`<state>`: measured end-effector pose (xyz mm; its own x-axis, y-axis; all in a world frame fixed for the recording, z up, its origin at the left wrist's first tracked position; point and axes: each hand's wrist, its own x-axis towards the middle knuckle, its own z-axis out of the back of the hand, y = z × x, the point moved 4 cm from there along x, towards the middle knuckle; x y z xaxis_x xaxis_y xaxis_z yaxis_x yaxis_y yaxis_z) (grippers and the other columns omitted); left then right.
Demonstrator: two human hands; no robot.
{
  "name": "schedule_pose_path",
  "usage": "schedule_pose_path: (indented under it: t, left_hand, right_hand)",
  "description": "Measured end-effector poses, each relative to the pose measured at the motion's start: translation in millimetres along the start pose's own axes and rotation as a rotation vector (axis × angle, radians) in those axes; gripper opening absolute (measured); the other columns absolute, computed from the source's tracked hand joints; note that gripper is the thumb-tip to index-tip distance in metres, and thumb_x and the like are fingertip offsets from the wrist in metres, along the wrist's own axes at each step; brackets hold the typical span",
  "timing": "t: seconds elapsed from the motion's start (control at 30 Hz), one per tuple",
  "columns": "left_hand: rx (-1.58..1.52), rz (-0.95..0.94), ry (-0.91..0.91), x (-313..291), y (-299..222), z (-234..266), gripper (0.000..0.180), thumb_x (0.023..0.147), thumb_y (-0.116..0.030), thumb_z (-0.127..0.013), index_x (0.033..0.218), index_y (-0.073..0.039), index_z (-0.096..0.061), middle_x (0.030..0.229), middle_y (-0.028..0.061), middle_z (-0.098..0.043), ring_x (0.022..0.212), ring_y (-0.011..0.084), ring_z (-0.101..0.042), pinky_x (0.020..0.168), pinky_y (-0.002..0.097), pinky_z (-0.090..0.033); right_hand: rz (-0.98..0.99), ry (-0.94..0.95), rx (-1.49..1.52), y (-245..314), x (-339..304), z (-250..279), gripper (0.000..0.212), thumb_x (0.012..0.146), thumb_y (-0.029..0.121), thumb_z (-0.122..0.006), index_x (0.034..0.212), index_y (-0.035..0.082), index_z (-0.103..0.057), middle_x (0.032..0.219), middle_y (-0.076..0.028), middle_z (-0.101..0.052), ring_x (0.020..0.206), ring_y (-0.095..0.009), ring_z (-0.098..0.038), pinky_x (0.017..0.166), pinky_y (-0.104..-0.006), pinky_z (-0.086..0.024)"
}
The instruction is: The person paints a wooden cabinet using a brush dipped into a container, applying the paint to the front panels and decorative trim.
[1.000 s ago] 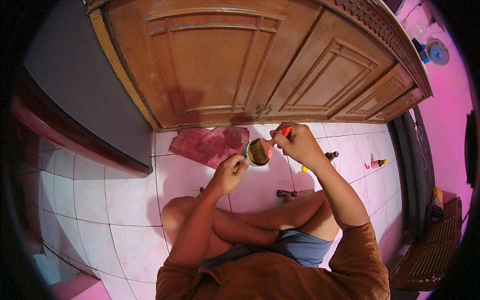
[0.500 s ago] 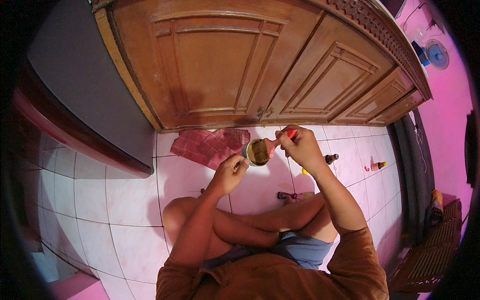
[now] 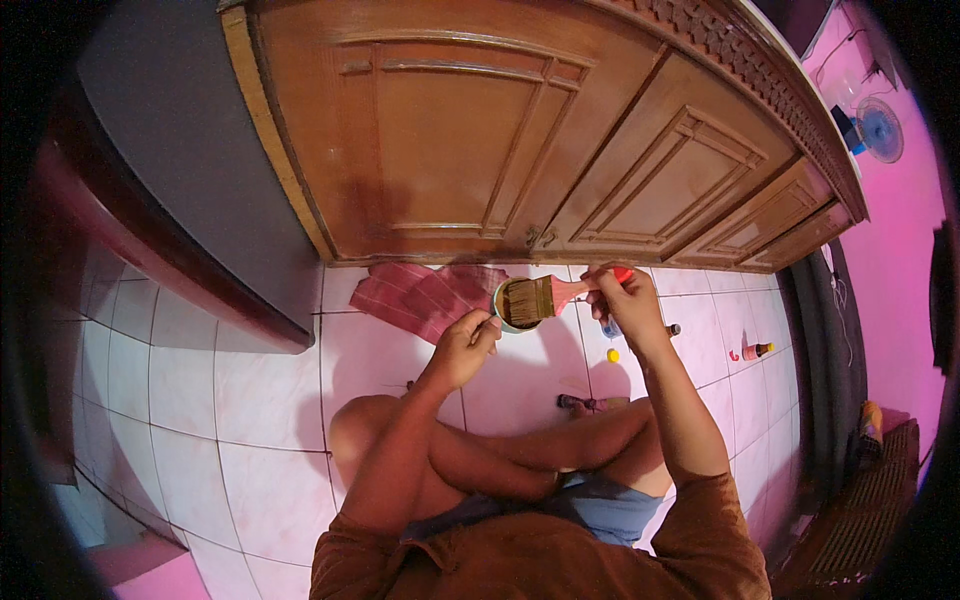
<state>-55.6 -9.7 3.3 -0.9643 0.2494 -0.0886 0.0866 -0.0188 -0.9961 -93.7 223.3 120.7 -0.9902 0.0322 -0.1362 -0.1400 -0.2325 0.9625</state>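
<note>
My left hand (image 3: 468,347) is closed on the near-left side of a small light-coloured cup (image 3: 519,328), which has brownish contents. In my right hand (image 3: 628,300) I grip the red handle of a wide paintbrush (image 3: 566,291). The brown bristles lie across the cup's mouth and hide part of its inside. Behind the cup, a red checked cloth (image 3: 400,297) is spread on the tiles. A yellow cap (image 3: 613,355) lies below my right hand, and a small dark bottle (image 3: 673,330) shows partly beside my right wrist.
A brown wooden cabinet (image 3: 450,140) with carved doors stands close in front of me. Farther right on the tiled floor (image 3: 270,400) lies a small bottle (image 3: 755,351) with a yellow cap, beside a red piece. A grey panel (image 3: 200,170) rises at the left.
The brush has shifted right relative to the cup, and its bristles now reach over the cup's right rim. The yellow cap shows more fully. The whole view has shifted slightly.
</note>
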Motion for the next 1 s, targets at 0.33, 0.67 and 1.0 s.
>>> schedule_pose_path:
  t: [0.33, 0.67, 1.0]
  left_hand:
    - [-0.067, 0.006, -0.045, -2, -4, 15, 0.032, 0.103, -0.033, -0.051, 0.093, -0.004, -0.059, 0.072, 0.0024, -0.058, 0.068, 0.0108, -0.054, 0.066, 0.0281, -0.046]
    - [-0.086, -0.032, -0.166, -7, -19, 38, 0.027, 0.101, -0.031, -0.052, 0.095, -0.005, -0.059, 0.072, 0.0005, -0.058, 0.062, 0.0077, -0.051, 0.055, 0.0246, -0.041]
    - [-0.073, -0.011, -0.160, -5, -15, 41, 0.024, 0.102, -0.022, -0.048, 0.091, -0.004, -0.060, 0.074, 0.0034, -0.061, 0.066, 0.0104, -0.056, 0.060, 0.0261, -0.046]
  right_hand:
    - [-0.211, -0.043, 0.499, -41, 3, -1, 0.021, 0.095, 0.023, -0.060, 0.093, 0.003, -0.065, 0.065, -0.003, -0.059, 0.052, -0.013, -0.052, 0.047, -0.0265, -0.040]
    - [-0.212, -0.009, 0.989, -22, 19, -31, 0.014, 0.094, 0.021, -0.064, 0.093, 0.009, -0.057, 0.073, -0.004, -0.064, 0.058, -0.012, -0.059, 0.050, -0.0196, -0.049]
    - [0.503, 0.019, 0.827, 166, 38, -130, 0.034, 0.100, 0.028, -0.059, 0.116, -0.002, -0.061, 0.087, -0.005, -0.066, 0.073, -0.012, -0.063, 0.064, -0.0249, -0.053]
